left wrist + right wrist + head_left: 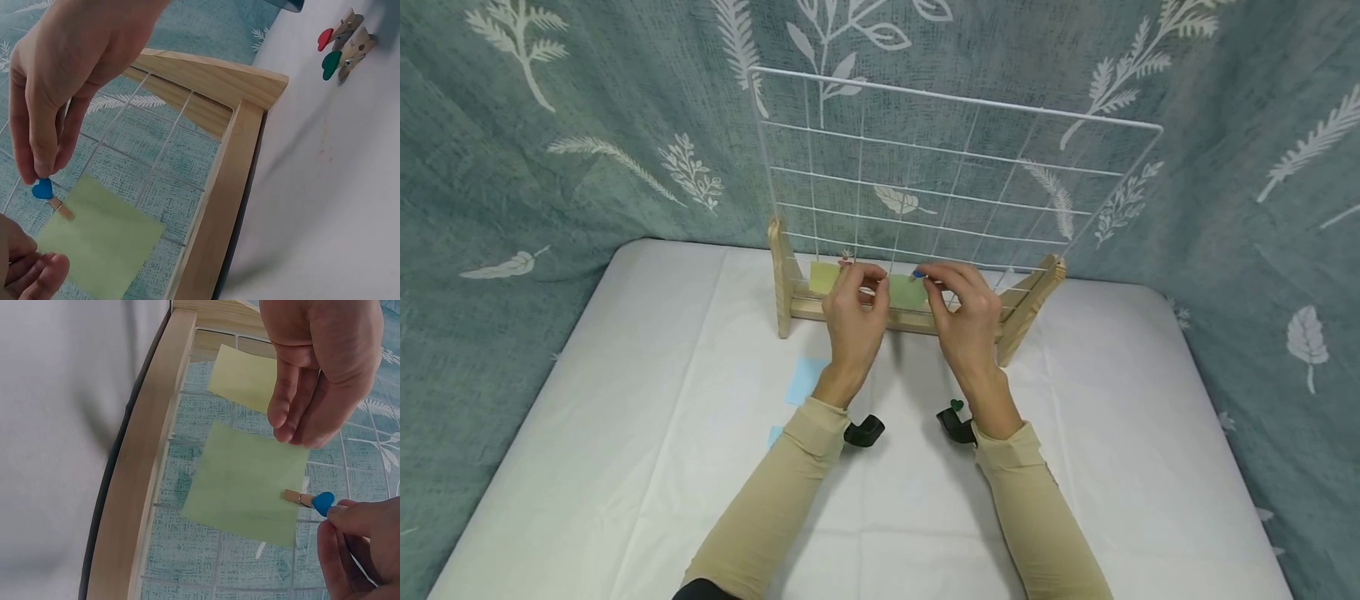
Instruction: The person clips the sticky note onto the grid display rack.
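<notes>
A light green paper note point(244, 481) lies against the white wire grid point(955, 154). My left hand point(856, 312) pinches the note's upper edge between thumb and fingertips. At the same edge, a small wooden clothespin with a blue heart point(323, 503) sits over the paper. My right hand point(966, 312) pinches the heart end of this clothespin. Beside the green note, a yellow note point(244, 378) is on the grid, partly hidden behind my left hand. A red-topped clothespin point(845, 262) shows at the yellow note's top in the head view.
Wooden feet point(1030, 308) and a wooden bar point(219, 219) support the grid. On the white table point(625, 400) lie clothespins with a red heart point(325, 39) and a green heart point(332, 65). Blue notes point(805, 379) lie near my left forearm. A patterned curtain point(587, 108) hangs behind.
</notes>
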`<state>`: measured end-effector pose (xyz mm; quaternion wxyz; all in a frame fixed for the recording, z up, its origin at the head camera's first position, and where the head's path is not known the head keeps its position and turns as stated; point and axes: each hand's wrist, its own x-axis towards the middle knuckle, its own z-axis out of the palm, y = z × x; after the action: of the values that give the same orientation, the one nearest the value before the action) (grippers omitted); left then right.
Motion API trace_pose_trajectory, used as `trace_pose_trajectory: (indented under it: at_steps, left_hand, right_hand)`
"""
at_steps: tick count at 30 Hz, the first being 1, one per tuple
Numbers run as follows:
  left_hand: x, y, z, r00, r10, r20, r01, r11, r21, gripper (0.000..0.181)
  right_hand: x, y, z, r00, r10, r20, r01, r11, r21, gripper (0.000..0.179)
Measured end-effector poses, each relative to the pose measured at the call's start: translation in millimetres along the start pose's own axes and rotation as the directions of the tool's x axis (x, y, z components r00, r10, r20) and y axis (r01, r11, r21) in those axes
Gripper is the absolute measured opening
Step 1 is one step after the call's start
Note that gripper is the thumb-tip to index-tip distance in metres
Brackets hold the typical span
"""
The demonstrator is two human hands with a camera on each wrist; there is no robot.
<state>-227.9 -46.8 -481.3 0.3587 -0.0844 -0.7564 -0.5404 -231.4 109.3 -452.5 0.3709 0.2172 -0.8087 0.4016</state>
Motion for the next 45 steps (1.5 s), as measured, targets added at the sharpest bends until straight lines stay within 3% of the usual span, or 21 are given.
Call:
trace_pose_trajectory:
  at_steps: [11, 20, 27, 34, 45]
  left_hand:
    - [2.5, 0.8, -11.9, 0.999, -0.010, -0.044, 0.008, 0.999, -0.040, 0.004]
    - [-4.8, 3.9, -11.1, 0.999, -0.018, 0.033, 0.019, 0.999, -0.039, 0.005]
    - [-15.3, -2.5, -21.6, 0.997, -0.037, 0.070, 0.037, 0.999, -0.005, 0.003]
    - [-30.2, -13.8, -37.5, 0.991, -0.097, 0.097, 0.089, 0.992, 0.084, 0.005]
    - [-45.9, -33.8, -68.3, 0.970, -0.192, 0.147, 0.155, 0.961, 0.228, 0.004]
  right_hand:
    - [-3.4, -3, -1, 0.999, 0.018, 0.031, -0.019, 0.999, 0.038, 0.018]
    - [-10.4, -2, -11, 0.999, 0.048, 0.022, -0.048, 0.999, 0.013, 0.022]
    - [-15.3, -4, -18, 0.996, 0.081, 0.022, -0.081, 0.997, -0.002, 0.027]
    - [-27.4, -1, -25, 0.974, 0.201, 0.100, -0.200, 0.980, -0.015, 0.031]
    - [-56.3, 6, -45, 0.936, 0.261, 0.236, -0.243, 0.964, -0.104, 0.030]
